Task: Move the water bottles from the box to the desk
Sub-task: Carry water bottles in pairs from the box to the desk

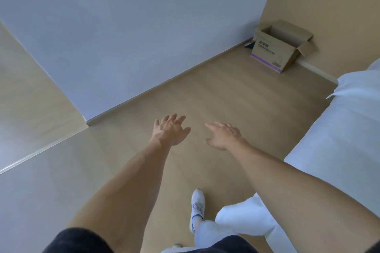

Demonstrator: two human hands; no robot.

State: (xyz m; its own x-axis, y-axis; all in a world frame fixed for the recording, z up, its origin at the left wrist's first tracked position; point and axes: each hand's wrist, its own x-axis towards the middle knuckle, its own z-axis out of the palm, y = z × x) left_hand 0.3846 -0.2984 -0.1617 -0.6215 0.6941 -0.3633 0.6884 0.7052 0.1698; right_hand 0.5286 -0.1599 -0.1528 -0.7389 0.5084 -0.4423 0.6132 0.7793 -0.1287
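A brown cardboard box [273, 51] with its top flaps open stands on the floor in the far right corner of the room. Its inside is not visible from here, and no water bottles show. My left hand [170, 130] and my right hand [223, 135] reach forward over the floor, well short of the box. Both have spread, relaxed fingers and hold nothing. No desk is in view.
A bed with white bedding [339, 125] fills the right side. A white wall [133, 33] runs along the left, with a beige corner [30, 109] jutting out. Wooden floor [236, 92] lies between me and the box. My white shoe [197, 205] is stepping forward.
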